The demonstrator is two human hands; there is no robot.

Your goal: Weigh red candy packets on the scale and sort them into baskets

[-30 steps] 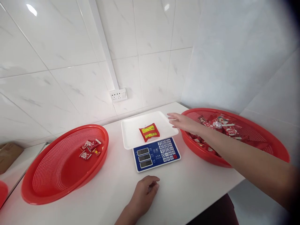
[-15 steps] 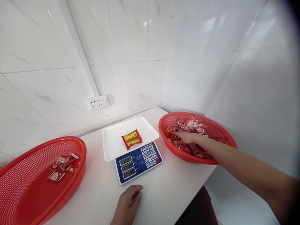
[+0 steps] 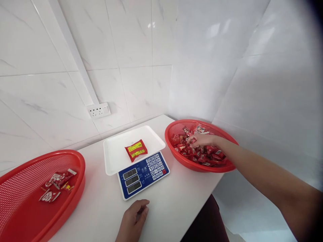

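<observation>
Inside the right-hand red basket (image 3: 191, 164), my right hand (image 3: 202, 139) has its fingers closed on a small red snack packet (image 3: 193, 141), just above a heap of similar red packets (image 3: 204, 156). My left hand (image 3: 133, 218) rests on the white table in front of the scale, loosely curled and empty, with a gap between thumb and fingers. The blue and white digital scale (image 3: 145, 179) carries a white tray (image 3: 113, 153). On that tray lies one red packet with yellow labels (image 3: 136, 150).
Another red basket (image 3: 80, 181) stands at the left, with several red and white packets (image 3: 58, 181) inside. The white table (image 3: 176, 201) backs onto a tiled wall with a power socket (image 3: 99, 110). A smooth wall rises on the right.
My right hand has gone from spread fingers on the heap to a closed grip on a red packet, slightly raised. My left hand keeps its curled pose. The camera view has shifted slightly.
</observation>
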